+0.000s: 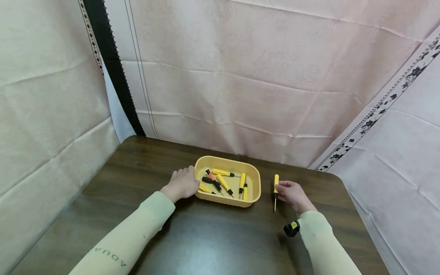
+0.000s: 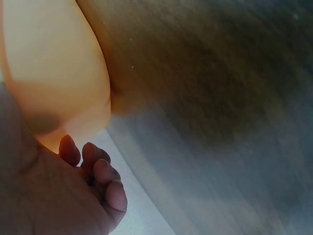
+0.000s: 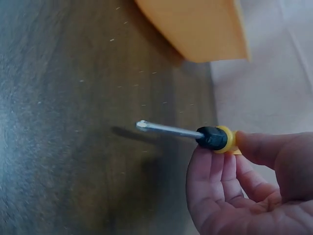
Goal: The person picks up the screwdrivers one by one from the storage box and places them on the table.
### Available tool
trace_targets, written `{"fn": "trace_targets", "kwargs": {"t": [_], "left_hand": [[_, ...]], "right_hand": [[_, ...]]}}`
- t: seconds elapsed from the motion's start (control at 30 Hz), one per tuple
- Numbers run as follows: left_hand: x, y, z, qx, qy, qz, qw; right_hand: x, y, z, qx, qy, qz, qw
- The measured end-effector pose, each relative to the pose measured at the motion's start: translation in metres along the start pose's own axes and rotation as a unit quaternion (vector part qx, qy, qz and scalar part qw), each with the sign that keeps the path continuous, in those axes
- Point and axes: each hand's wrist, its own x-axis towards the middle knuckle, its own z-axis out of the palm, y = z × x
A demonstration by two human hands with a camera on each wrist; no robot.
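Note:
A yellow plastic basket [image 1: 254,191] stands on the table, holding several screwdrivers, most with yellow handles [image 1: 223,183]. My left hand [image 1: 182,183] holds the basket's left end. In the left wrist view, its curled fingers [image 2: 105,171] are beside the basket's smooth outer wall [image 2: 63,73]; the thumb is hidden there. To the right of the basket, my right hand [image 1: 292,194] pinches a screwdriver [image 1: 276,185] by its yellow handle between thumb and fingers. The metal shaft [image 3: 168,129] points down toward the table, its tip just above the surface.
Dark wooden table [image 1: 213,240] extends around the basket. Pale cloth [image 1: 240,95] hangs behind its far edge and along both sides. A small black device [image 1: 291,228] sits at my right wrist. Inside the basket is also a red-and-black screwdriver [image 1: 211,176].

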Motion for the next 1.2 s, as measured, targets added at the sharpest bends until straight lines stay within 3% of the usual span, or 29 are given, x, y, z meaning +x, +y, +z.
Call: {"fn": "trace_targets", "kwargs": {"t": [0.37,0.7,1.2], "left_hand": [[-0.001,0.000,0.000,-0.003,-0.003,0.004,1.0000],[0.001,0.000,0.001,-0.004,-0.001,0.005,1.0000],[0.001,0.000,0.000,-0.004,-0.002,0.002,1.0000]], "right_hand": [[0.009,0.006,0.011,-0.056,0.025,0.015,0.998],[0.009,0.003,0.014,-0.135,0.049,0.007,0.990],[0.007,0.007,0.008,-0.132,0.067,0.016,0.989]]}}
